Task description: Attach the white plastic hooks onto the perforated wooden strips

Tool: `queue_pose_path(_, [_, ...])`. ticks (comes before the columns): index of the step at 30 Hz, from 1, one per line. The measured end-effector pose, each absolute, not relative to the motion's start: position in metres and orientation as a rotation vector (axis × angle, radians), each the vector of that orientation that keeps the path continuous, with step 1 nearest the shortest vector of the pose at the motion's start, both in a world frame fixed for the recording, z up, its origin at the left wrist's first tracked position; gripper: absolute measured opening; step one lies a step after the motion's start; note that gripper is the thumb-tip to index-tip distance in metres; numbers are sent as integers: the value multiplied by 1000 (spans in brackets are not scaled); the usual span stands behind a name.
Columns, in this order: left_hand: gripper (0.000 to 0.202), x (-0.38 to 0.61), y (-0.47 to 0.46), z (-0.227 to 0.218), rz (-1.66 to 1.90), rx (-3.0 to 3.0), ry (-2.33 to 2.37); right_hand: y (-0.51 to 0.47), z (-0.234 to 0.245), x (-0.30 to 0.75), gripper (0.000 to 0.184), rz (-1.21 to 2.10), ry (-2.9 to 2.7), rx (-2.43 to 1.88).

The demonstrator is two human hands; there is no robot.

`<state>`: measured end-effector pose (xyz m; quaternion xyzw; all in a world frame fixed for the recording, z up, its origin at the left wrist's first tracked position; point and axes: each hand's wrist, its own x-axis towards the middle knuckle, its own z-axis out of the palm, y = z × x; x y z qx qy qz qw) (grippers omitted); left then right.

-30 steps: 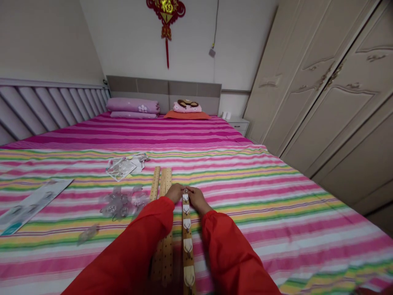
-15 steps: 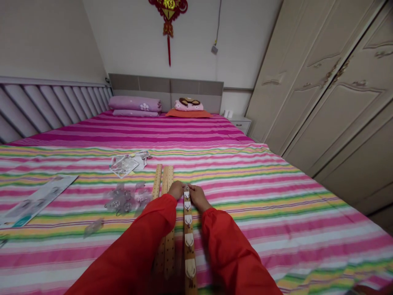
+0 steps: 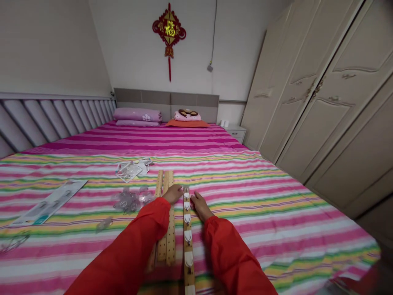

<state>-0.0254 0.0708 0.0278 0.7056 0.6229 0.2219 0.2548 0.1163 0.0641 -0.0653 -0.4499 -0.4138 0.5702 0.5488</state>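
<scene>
A narrow wooden strip (image 3: 188, 229) lies lengthwise in front of me, with several white adhesive hooks (image 3: 187, 219) in a row along it. At its far end a small clear piece is visible. My left hand (image 3: 173, 194) is at the left of that end, fingertips pinched together by a tiny pale thing too small to name. On the other side, my right hand (image 3: 201, 205) rests close to the strip's edge, fingers loosely apart and holding nothing. Left of the strip, partly under my left arm, lie perforated wooden strips (image 3: 170, 237).
Several clear plastic-wrapped pieces (image 3: 125, 200) lie left of the strips, with opened packets (image 3: 130, 170) beyond. A long hook package (image 3: 50, 203) is farther left on the striped sheet (image 3: 245, 196). Folded bedding (image 3: 138, 114) sits by the headboard; a wardrobe (image 3: 307, 102) stands at the right.
My right hand has come away from the strip's far end to its right side. My left hand has drawn slightly left. The view has tilted up and shifted a little.
</scene>
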Motion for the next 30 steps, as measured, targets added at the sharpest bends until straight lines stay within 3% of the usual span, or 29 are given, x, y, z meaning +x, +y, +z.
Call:
queue_pose_path(6, [40,-77,-5,37,1408,1564,1504,27,-58,125,33,1352,-839,-1064])
queue_pose_path(12, [40,-139,-85,-5,1726,1135,1830,-30,-56,135,33,1330,-662,-951])
queue_pose_path(17, [36,-153,-95,-24,1682,1063,2001,-93,-57,142,35,1287,-663,-934])
queue_pose_path(22, [30,-146,-91,-36,1293,1393,2314,-158,-69,150,36,1321,-647,-1020])
queue_pose_path(30, [26,-144,-91,-46,1194,1610,2414,-222,-75,146,39,1694,-651,-947])
